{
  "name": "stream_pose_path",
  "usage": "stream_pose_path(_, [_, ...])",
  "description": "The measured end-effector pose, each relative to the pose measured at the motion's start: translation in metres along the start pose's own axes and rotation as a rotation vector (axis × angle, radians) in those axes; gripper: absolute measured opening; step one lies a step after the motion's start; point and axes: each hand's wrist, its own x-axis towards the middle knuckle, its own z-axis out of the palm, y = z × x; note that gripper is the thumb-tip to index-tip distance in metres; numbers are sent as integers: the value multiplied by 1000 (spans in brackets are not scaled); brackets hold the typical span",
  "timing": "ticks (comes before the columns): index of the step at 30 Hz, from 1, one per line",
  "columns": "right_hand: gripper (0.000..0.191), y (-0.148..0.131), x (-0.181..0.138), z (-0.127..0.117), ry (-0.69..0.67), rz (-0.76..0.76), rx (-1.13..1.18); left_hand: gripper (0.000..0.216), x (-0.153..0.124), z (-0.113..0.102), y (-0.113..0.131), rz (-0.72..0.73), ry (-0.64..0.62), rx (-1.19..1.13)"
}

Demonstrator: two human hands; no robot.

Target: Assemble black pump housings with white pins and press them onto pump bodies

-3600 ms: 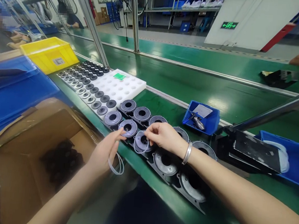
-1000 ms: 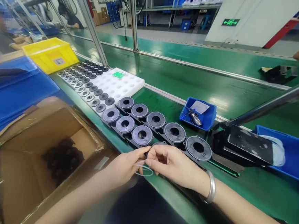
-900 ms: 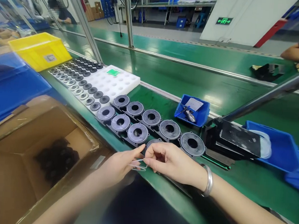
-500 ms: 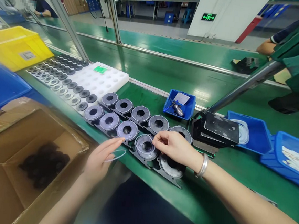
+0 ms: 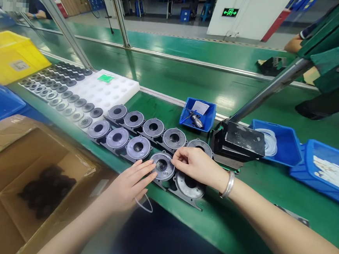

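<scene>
My left hand reaches over the left rim of a round grey metal housing, fingers stretched and fingertips at its edge. A thin whitish ring, like a sealing ring, hangs from the lower fingers of that hand. At the right rim of the same housing, my right hand is closed in a pinch; whatever lies between its fingertips is hidden. Under the right hand sits another housing, partly covered. More such housings stand in two rows on the green bench.
Left of the rows, a white foam tray stands by several small dark round parts. An open cardboard box with dark parts is at the near left. Blue bins and a black block stand at the right. A slanted metal post rises behind.
My left hand has moved right onto the housing's left rim, the ring swinging below it. A thin ring outline over that housing no longer stands out. My right hand stays at the rim.
</scene>
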Motion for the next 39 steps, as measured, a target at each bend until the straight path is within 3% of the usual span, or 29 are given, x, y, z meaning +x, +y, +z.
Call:
stream_pose_path(9, [11, 0, 11, 6, 65, 34, -130, 49, 8, -14, -14, 115, -144, 84])
stream_pose_path(17, [11, -8, 20, 2, 46, 67, -301, 43, 15, -21, -4, 29, -179, 154])
stream_pose_path(25, [15, -6, 5, 0, 11, 49, -436, 45, 18, -24, 0, 31, -249, 247])
stream_pose_path(33, [19, -7, -11, 8, 17, 33, -515, 58, 14, -10, 17, -63, -211, 309])
stream_pose_path(35, [20, -5, -10, 8, 60, 20, -527, 57, 13, -6, 19, -79, -181, 293])
stream_pose_path(39, [21, -3, -9, 2, 275, 17, -553, 48, 14, -2, 19, -114, -105, 222])
